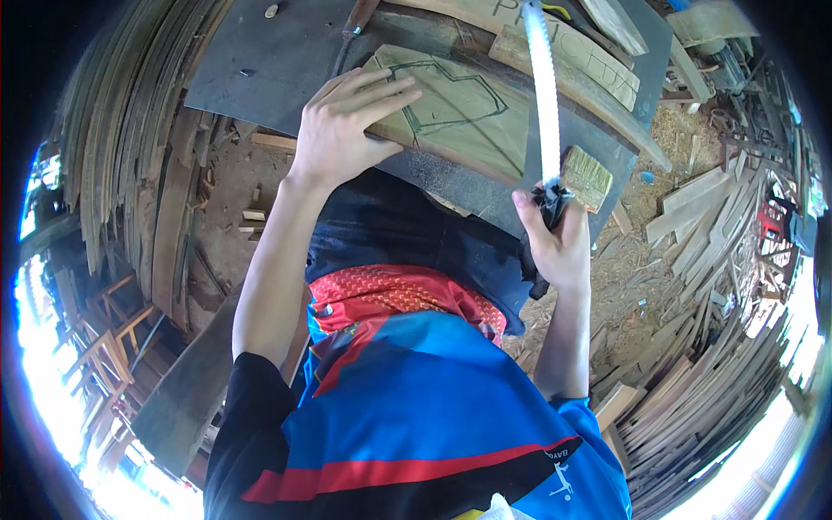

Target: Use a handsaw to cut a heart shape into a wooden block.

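My left hand [351,121] lies with its fingers spread over the left end of a wooden board [511,139]. An angular outline is drawn in dark lines on the board's top. In my right hand [559,238] is a handsaw [544,95], gripped by its black-wrapped handle. Its bright, toothed blade points away from me, just right of the board's right end; whether it touches the wood I cannot tell. A small wood block [587,178] sits on the dark tabletop [260,52] beside my right hand.
Beyond the board lie a curved wood strip [598,100] and a lettered plank [468,10]. A wooden-handled tool [357,22] rests at the back. Long planks [130,113] are stacked at left; scrap wood [711,312] is heaped at right.
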`<action>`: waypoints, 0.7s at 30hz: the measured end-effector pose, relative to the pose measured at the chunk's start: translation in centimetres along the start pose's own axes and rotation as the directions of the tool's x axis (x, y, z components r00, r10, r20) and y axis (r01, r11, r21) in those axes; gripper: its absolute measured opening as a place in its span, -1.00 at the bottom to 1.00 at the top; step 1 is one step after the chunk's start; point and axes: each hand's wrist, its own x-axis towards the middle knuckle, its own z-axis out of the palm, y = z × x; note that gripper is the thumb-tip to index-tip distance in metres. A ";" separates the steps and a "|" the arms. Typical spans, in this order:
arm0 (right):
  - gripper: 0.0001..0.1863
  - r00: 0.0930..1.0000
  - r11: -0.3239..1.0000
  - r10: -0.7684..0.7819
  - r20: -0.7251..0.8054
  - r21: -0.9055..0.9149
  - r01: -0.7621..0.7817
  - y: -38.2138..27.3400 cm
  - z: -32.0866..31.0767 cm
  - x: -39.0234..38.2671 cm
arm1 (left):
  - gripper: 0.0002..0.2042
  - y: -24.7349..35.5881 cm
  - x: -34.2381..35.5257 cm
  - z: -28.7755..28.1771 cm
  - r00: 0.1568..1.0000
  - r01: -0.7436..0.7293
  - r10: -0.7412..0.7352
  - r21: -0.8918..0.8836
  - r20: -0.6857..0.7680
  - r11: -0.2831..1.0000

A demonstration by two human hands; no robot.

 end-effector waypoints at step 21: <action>-0.68 0.989 0.909 0.145 0.013 0.393 -0.138 0.1 2.2 2.9 | 0.32 1.1 -1.7 1.5 0.869 0.269 -0.387 -0.361 -0.309 0.893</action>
